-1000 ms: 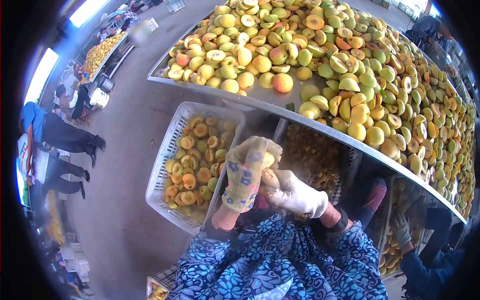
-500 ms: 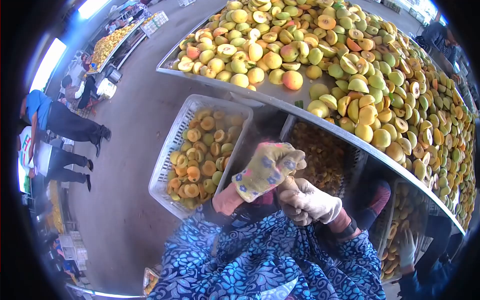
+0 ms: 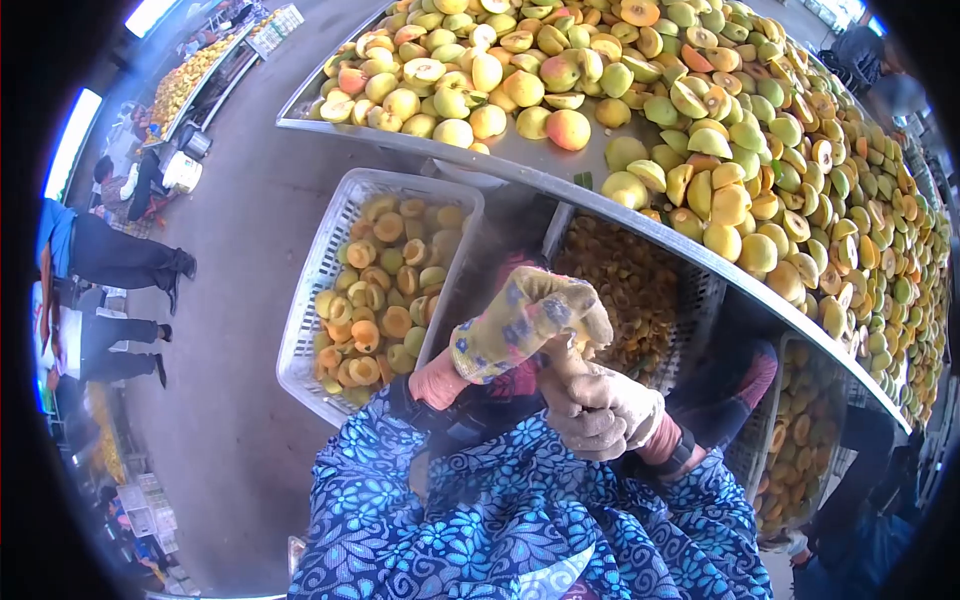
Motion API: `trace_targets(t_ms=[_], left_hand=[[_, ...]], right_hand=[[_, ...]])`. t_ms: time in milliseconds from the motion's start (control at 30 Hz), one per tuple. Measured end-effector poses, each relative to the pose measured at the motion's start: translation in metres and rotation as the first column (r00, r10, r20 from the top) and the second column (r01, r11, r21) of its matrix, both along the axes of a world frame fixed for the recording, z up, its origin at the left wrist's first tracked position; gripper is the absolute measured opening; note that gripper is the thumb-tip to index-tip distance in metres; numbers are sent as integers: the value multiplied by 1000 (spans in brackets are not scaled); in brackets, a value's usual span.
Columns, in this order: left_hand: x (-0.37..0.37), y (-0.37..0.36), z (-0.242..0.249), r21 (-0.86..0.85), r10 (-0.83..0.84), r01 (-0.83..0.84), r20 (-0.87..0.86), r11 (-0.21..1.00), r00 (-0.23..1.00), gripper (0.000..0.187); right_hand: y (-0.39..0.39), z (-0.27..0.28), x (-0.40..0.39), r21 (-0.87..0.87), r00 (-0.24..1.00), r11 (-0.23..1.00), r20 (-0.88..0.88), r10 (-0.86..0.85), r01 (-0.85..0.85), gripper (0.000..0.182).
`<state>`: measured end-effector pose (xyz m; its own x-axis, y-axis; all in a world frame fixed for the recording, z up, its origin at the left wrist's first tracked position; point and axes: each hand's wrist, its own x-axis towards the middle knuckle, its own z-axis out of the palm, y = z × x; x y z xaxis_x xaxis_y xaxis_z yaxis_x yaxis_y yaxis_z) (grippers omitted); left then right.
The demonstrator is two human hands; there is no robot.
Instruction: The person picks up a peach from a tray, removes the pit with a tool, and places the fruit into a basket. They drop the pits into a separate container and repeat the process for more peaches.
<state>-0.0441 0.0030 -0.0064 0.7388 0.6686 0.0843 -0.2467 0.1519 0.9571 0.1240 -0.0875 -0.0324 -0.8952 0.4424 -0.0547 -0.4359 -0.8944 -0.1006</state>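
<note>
My left hand [image 3: 528,322], in a flower-patterned glove, is closed with its fingers curled over, just above my right hand. My right hand [image 3: 605,412], in a pale glove, makes a fist below it, a tan thumb or handle-like piece pointing up between the two. What either hand holds is hidden by the gloves. Behind them is a crate of brown pits and scraps [image 3: 625,300]. To the left, a white plastic crate [image 3: 300,330] contains pitted peach halves [image 3: 395,320].
A metal-edged table [image 3: 640,222] heaped with halved peaches [image 3: 730,205] spans the front and right. Another crate of fruit [image 3: 795,450] stands at the lower right, near a person in dark clothing [image 3: 870,540]. Two people [image 3: 110,250] stand on the floor at left.
My left hand's fingers have bent further down over the right fist. The whole view has shifted slightly. At the lower right, a co-worker's gloved hand has left the crate.
</note>
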Motion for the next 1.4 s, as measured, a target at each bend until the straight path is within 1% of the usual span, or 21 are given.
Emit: trace_targets(t_ms=[367, 433, 467, 533, 600, 633, 667, 700, 733, 767, 833, 867, 933, 967, 1033, 1100, 1200, 1267, 1300, 1333, 1400], left_hand=[[19, -2, -16, -121, 409, -400, 54, 908, 911, 50], [34, 0, -25, -233, 262, -161, 514, 959, 817, 50], [38, -7, -35, -337, 264, -138, 363, 931, 893, 51], [41, -13, -56, -395, 239, -133, 231, 909, 943, 52], [16, 1, -28, 57, 573, -571, -25, 819, 819, 53], [-3, 11, -35, -214, 585, -579, -38, 787, 810, 53], [-25, 21, -26, -257, 625, -601, 13, 756, 781, 53], [-52, 29, -23, -95, 698, -702, -76, 706, 712, 51], [-73, 38, -18, -43, 767, -776, -130, 629, 629, 46], [-95, 46, -24, 42, 841, -847, -148, 531, 520, 42], [-152, 75, -36, 391, 779, -686, -446, 613, 441, 35], [-159, 78, -13, 670, 767, -377, -583, 640, 266, 30], [-182, 94, -24, 808, 804, 119, -588, 577, 90, 39], [-174, 103, -12, 818, 814, 130, -573, 561, 91, 39], [-149, 113, 5, 857, 923, 452, -351, 248, 159, 47], [-106, 128, 17, 905, 886, 294, -385, 308, 257, 51], [-36, 162, 11, 855, 720, 37, -459, 518, 520, 61], [10, 188, -15, 895, 727, 191, -440, 403, 527, 62], [29, 200, -28, 876, 713, 283, -482, 390, 509, 62], [45, 206, -38, 848, 698, 368, -525, 381, 487, 63], [66, 209, -40, 867, 770, 420, -454, 268, 447, 61]], right_hand=[[11, -24, -12, -48, 983, 999, -182, -29, 21, 33], [9, -19, -20, 34, 982, 986, -101, -161, 165, 37], [10, -2, -21, 222, 928, 941, 215, -304, 256, 40], [8, 5, -29, 271, 738, 819, 357, -573, 505, 39], [22, 18, -1, 75, 904, 917, -220, -367, 391, 33], [18, 24, 5, 120, 810, 802, -112, -575, 586, 29], [16, 2, 28, 210, 843, 829, 40, -536, 518, 21], [16, -33, 35, 728, 518, 654, 487, -703, 203, 23], [15, -56, 39, 793, -44, 472, 495, -868, -386, 29], [6, -53, 33, 266, -438, 524, 322, -839, -809, 24], [-11, -61, 36, 515, -479, 573, 318, -818, -637, 24], [-18, -58, 30, 576, -516, 613, 349, -782, -540, 26], [-25, -53, 24, 485, -494, 638, 404, -770, -598, 22], [-27, -50, 24, 472, -445, 630, 452, -773, -616, 23], [-31, -55, 22, 505, -435, 636, 467, -770, -583, 22], [-30, -64, 16, 598, -464, 631, 433, -773, -494, 17], [-38, -122, 21, 221, -218, 448, 639, -737, -866, 21], [-46, -151, 24, 453, -92, 190, 230, -969, -871, 25], [-41, -141, 37, 347, -56, 336, 617, -785, -876, 29], [-31, -123, 38, 337, -62, 333, 615, -786, -881, 29], [-19, -100, 38, 304, -298, 702, 745, -596, -644, 39]])
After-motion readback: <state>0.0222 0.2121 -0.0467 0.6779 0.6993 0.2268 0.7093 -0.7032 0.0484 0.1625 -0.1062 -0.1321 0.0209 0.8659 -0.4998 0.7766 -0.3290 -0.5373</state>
